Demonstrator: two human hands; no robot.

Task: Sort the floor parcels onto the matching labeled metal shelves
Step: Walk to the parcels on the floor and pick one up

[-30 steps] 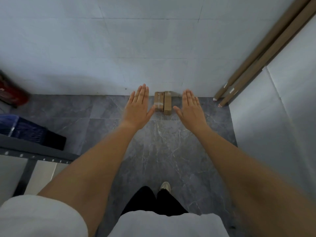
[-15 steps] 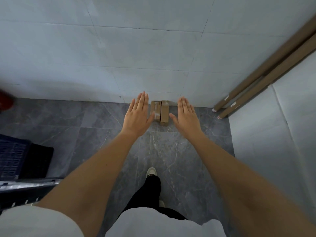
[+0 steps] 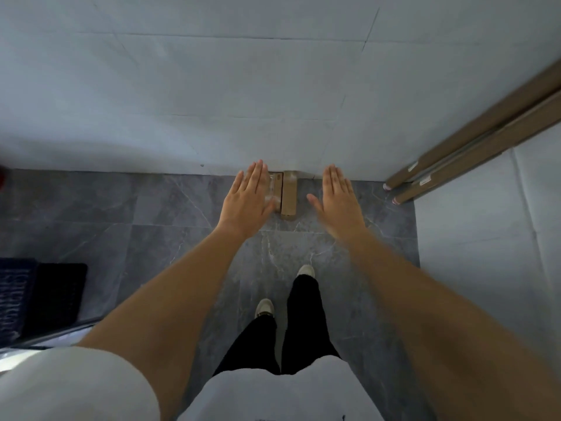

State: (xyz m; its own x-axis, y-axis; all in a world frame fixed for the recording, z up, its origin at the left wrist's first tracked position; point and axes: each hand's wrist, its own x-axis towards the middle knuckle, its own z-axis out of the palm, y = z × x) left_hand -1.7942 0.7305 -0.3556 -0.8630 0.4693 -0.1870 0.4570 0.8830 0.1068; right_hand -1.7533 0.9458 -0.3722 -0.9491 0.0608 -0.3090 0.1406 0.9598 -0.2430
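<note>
In the head view we look down at the gray floor (image 3: 158,214) and the pale wall (image 3: 212,101). Two small brown parcels (image 3: 287,194) lie side by side in the middle of the frame, right where the floor meets the wall. Their long sides point away from us, toward the wall. Our left hand (image 3: 247,202) is just left of them in the picture, flat, with straight fingers, and it holds nothing. It covers part of the left parcel, and we cannot tell if it touches it. Our right hand (image 3: 340,202) is to the right of them, flat and empty too, with a bit of floor showing between it and the right parcel. So the parcels sit between our two hands, and the left hand looks nearer. We think both hands need to come down and close in from the sides to pick them up. Long brown tubes (image 3: 473,141) lean in the upper right. A dark crate (image 3: 39,299) sits at the lower left. Our feet show at the bottom middle.
</note>
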